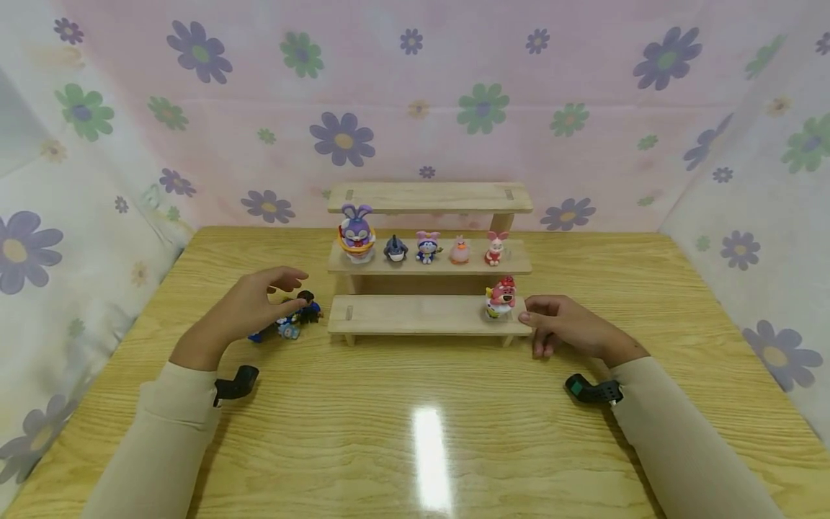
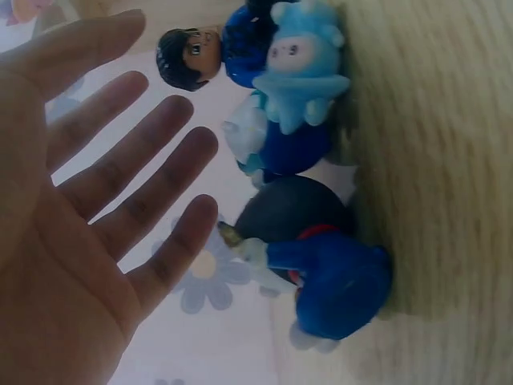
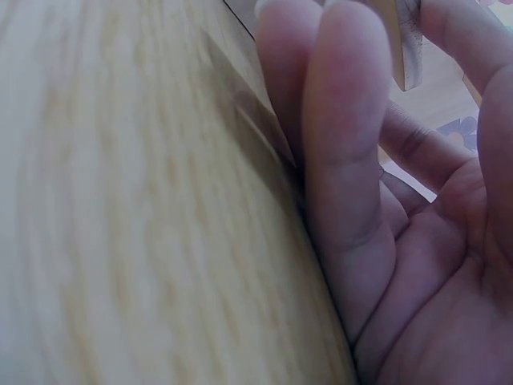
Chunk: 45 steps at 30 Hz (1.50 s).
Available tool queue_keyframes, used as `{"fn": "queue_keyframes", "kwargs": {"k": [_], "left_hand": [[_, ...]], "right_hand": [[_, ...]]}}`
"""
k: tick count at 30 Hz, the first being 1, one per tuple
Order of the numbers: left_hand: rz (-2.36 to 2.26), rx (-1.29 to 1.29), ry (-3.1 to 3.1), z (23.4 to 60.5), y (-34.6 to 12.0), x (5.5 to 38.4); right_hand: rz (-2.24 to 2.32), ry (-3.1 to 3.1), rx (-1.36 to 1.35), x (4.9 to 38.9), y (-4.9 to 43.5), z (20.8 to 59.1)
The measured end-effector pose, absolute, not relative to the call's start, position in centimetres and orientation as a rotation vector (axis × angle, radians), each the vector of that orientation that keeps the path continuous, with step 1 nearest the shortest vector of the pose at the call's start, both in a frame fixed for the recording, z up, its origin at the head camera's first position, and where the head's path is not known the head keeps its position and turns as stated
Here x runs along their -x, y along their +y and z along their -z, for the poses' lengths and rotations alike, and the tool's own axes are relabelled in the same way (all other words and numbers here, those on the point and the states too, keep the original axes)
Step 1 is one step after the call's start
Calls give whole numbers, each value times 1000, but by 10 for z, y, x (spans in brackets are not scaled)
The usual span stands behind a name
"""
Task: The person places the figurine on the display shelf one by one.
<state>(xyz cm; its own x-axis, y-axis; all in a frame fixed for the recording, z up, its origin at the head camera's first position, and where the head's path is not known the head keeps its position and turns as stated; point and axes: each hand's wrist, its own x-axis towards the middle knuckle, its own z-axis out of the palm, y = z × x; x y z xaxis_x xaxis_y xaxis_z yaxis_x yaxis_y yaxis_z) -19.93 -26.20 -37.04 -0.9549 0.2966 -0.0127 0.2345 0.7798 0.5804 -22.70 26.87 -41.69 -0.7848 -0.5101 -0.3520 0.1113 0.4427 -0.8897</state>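
Note:
My left hand (image 1: 262, 306) hovers over a small heap of toy figurines at the left of the shelf, fingers spread and holding nothing. In the left wrist view the heap shows a black-haired figure (image 2: 188, 60), a light blue figure (image 2: 300, 64) and a dark blue figure with a red collar (image 2: 337, 281). At the right end of the low wooden shelf (image 1: 408, 313), my right hand (image 1: 567, 324) rests on the table with loosely bent fingers, its thumb tip right at the shelf's end. A pink bear figurine (image 1: 501, 297) sits on that shelf close to the thumb.
The stepped wooden rack has a middle tier (image 1: 415, 269) and a top tier (image 1: 428, 196). On the middle tier stand a purple rabbit figurine (image 1: 357, 234), a grey donkey (image 1: 395, 249), a pink piglet (image 1: 496, 249) and others. Behind the table (image 1: 363, 418) hangs a flowered cloth (image 1: 402, 79).

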Motion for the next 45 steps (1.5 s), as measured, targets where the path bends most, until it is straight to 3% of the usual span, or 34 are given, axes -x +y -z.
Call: {"fn": "queue_keyframes", "kwargs": {"k": [45], "left_hand": [[-893,-442,2959,374,-258,200]], "right_hand": [[1359,2095,364,229,271,419]]}}
